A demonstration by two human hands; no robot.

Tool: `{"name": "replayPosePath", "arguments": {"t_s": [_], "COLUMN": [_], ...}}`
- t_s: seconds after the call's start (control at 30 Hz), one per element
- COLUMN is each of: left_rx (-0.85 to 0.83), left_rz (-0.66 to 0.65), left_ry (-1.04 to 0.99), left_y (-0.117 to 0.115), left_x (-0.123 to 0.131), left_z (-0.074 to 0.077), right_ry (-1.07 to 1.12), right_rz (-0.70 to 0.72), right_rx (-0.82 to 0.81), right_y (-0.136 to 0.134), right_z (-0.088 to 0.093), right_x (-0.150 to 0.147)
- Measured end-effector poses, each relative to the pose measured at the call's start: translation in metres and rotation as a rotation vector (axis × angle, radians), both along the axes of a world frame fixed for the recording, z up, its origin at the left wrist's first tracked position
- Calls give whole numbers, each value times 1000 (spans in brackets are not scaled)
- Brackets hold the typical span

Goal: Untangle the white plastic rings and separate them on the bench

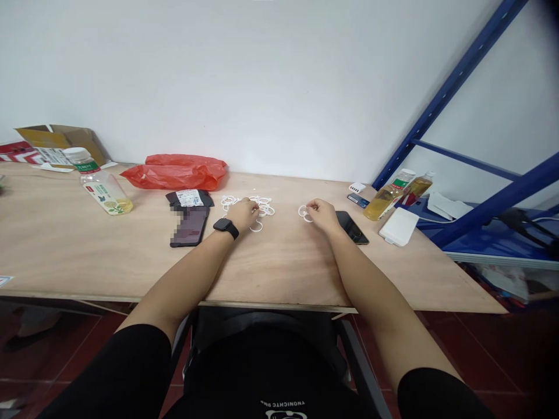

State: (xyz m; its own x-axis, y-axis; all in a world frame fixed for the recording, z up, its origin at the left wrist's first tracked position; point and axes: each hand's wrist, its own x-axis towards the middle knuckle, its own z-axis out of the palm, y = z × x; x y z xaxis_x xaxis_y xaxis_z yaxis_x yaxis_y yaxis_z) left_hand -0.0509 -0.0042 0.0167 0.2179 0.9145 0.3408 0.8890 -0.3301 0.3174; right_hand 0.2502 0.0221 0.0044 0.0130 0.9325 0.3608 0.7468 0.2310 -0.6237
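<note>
A loose pile of thin white plastic rings (265, 201) lies on the wooden table. My left hand (243, 214), with a black watch on the wrist, rests at the pile's near side and covers part of it. Its fingers are bent together, and one white ring (257, 231) shows at the fingertips. To the right, my right hand (322, 214) pinches white rings (299, 211) between thumb and fingers, close above the tabletop. How many rings it holds is hard to make out. A dark phone (351, 227) lies just right of that hand, partly behind the wrist.
Left of the pile are another phone (192, 227), a black parcel bag (190, 198) and a red plastic bag (179, 173). Farther left stand a bottle (105, 189) and a cardboard box (65, 139). At right are a drink bottle (384, 201), a white case (399, 226) and a blue shelf frame (463, 218).
</note>
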Motion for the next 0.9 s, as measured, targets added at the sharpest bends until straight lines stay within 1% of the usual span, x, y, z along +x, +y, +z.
{"name": "replayPosePath", "arguments": {"t_s": [0.1, 0.2, 0.33, 0.43, 0.53, 0.67, 0.73, 0.8, 0.87, 0.9], "left_rx": [-27, -115, -256, -278, -224, -91, 14, 112, 170, 188], "left_rz": [0, 29, 69, 61, 26, -45, -134, -252, -356, -392], "left_ry": [57, 162, 330, 387, 355, 275, 229, 190, 174, 171], "left_y": [-4, -10, -16, -18, -19, -20, -20, -20, -19, -19], "left_x": [3, 4, 5, 7, 9, 12, 13, 15, 17, 18], "left_z": [6, 15, 24, 27, 28, 25, 22, 19, 16, 15], "right_ry": [-77, -124, -138, -75, 33, 116, 175, 256, 332, 362], "right_rz": [-81, -113, -110, -74, 7, 205, 327, 448, 527, 542], "right_rx": [-70, -88, 11, 80, 93, 87, 19, -33, -65, -75], "right_y": [2, 1, 0, -4, -13, -31, -39, -44, -46, -46], "right_z": [-1, 0, 2, 6, 12, 15, 15, 13, 11, 10], "right_x": [7, 7, 3, -5, -18, -44, -58, -68, -73, -74]}}
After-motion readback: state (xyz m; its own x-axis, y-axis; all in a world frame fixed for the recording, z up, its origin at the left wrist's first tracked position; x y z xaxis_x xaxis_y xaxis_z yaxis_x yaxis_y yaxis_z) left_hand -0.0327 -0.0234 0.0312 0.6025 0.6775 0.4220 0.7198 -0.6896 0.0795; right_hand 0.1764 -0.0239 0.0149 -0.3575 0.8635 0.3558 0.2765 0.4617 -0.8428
